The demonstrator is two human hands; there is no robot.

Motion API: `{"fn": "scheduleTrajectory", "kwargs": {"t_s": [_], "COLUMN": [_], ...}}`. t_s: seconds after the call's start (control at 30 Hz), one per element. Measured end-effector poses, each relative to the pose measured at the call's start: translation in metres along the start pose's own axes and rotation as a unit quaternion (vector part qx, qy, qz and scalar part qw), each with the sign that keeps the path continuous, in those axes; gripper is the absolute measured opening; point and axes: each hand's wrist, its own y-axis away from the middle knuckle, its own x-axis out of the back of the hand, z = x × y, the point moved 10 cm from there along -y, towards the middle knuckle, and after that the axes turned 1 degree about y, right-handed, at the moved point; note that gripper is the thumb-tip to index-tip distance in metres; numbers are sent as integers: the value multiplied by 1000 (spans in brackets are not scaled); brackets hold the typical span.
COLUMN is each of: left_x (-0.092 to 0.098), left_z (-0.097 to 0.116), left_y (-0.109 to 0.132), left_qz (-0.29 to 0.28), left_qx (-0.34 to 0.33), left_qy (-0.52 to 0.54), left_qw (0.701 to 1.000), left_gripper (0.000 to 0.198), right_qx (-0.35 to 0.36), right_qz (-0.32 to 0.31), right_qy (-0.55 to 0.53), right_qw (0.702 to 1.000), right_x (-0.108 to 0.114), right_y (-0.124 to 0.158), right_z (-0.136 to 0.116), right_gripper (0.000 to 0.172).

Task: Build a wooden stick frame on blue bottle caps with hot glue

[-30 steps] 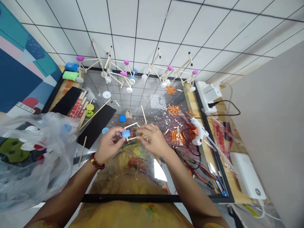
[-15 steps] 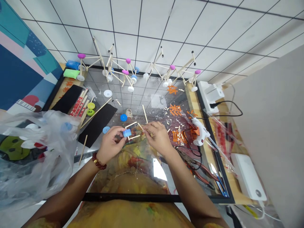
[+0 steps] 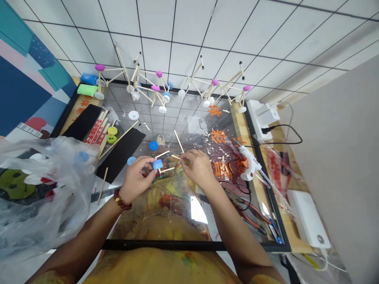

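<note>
My left hand (image 3: 138,176) pinches a small blue block (image 3: 158,164) between thumb and fingers, above the glass tabletop. Two short wooden sticks, an upper one (image 3: 162,154) and a lower one (image 3: 167,170), reach out to the right beside the block; how they join it I cannot make out. A short wooden stick (image 3: 175,157) is pinched in the fingertips of my right hand (image 3: 199,167), its free end pointing left toward the block. Just beyond that hand lies a longer stick (image 3: 179,141). Blue bottle caps (image 3: 153,145) rest near my left hand.
Stick bicycle-like models (image 3: 158,88) stand along the back edge. On the right are a white glue gun (image 3: 250,163), pliers (image 3: 251,215) and a power strip (image 3: 259,118). A plastic bag (image 3: 68,173) and black sheets (image 3: 121,152) lie left. White scraps litter the glass.
My right hand has drawn slightly right, and the short stick has turned from steeply slanted to nearly level. My left hand still holds the blue block almost in place.
</note>
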Motion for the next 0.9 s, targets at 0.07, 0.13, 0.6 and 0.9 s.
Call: {"fn": "scheduleTrajectory", "kwargs": {"t_s": [0.07, 0.13, 0.6, 0.9], "left_x": [0, 0, -1, 0], "left_z": [0, 0, 3, 2], "left_y": [0, 0, -1, 0], "left_qz": [2, 1, -9, -7], "left_qx": [-1, -1, -6, -9], "left_qy": [2, 0, -6, -3], "left_qw": [1000, 1000, 1000, 1000], "left_gripper": [23, 23, 22, 22], "right_qx": [-18, -40, -98, -107], "right_qz": [-5, -27, -178, -198], "right_qy": [-14, -21, 25, 25], "right_qw": [1000, 999, 979, 974], "right_x": [-2, -6, -14, -19], "right_y": [1, 1, -12, -17], "right_z": [1, 1, -8, -9], "right_gripper": [14, 13, 25, 21]}}
